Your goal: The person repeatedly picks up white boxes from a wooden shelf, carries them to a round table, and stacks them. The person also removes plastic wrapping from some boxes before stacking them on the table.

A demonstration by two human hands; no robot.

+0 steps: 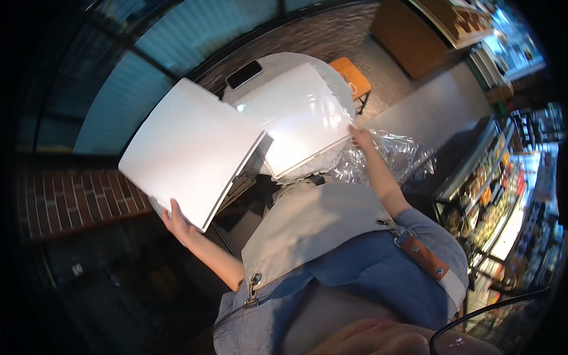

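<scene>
My left hand (180, 225) grips the near left corner of a stack of flat white cardboard (189, 145), thumb on top and the other fingers partly hidden beneath. This stack is tilted and extends past the left side of a round table (284, 58). On the table lies a second flat white cardboard stack (296, 112), with shiny clear film over it. My right hand (362, 139) is at that stack's right edge, its fingers closed on a clear plastic bag (390, 155) that hangs crumpled off the table's right side. A dark-screened phone (244, 74) rests near the table's far left edge.
An orange stool (350, 77) stands just beyond the table on the right. Farther off is a brown wooden counter (408, 38). A lit display case (488, 195) with goods fills the right side. Windows (177, 41) and a low brick wall (77, 201) border the left.
</scene>
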